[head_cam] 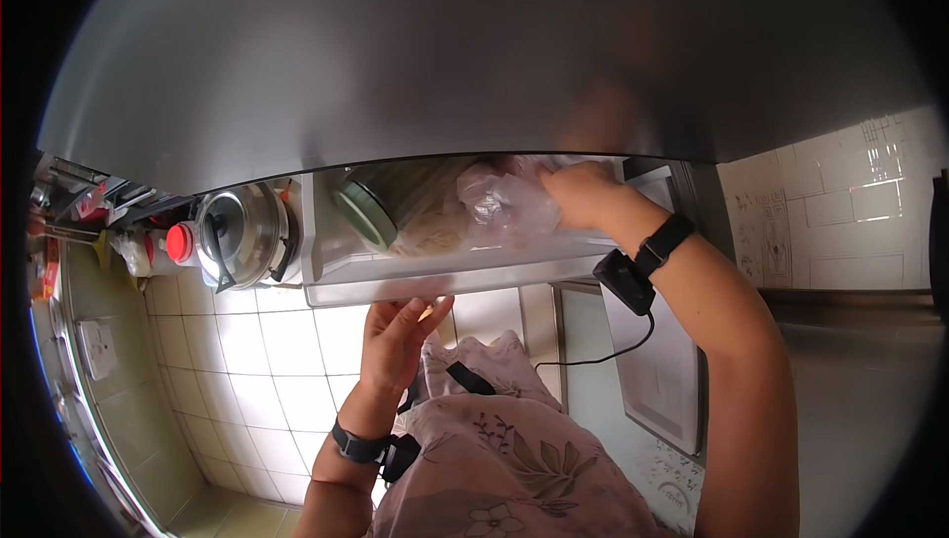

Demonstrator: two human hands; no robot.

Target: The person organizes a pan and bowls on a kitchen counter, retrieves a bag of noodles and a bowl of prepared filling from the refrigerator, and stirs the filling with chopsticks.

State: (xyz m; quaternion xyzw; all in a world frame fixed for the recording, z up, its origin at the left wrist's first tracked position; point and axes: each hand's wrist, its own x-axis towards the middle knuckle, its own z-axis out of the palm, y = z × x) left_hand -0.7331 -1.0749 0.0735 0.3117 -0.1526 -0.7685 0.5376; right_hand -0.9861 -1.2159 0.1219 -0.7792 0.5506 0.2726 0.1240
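A pulled-out translucent plastic drawer (pixel 460 280) lies before me, below a large grey panel. My left hand (pixel 397 341) is at the drawer's front edge, its fingers gripping the rim. Inside the drawer, my right hand (pixel 582 193) holds a crumpled clear plastic bag (pixel 504 204); the fingertips are partly hidden by the bag and the panel. A jar with a green lid (pixel 367 216) lies tilted on the drawer's left side. Next to it sits a pale bagged item (pixel 430 234) whose contents I cannot make out.
The grey panel (pixel 445 78) fills the top of the view, very close. Left of the drawer stand a pot with a glass lid (pixel 241 230) and a red-lidded container (pixel 179 243). An open pale door panel (pixel 652 360) is at right. White floor tiles (pixel 282 360) show below.
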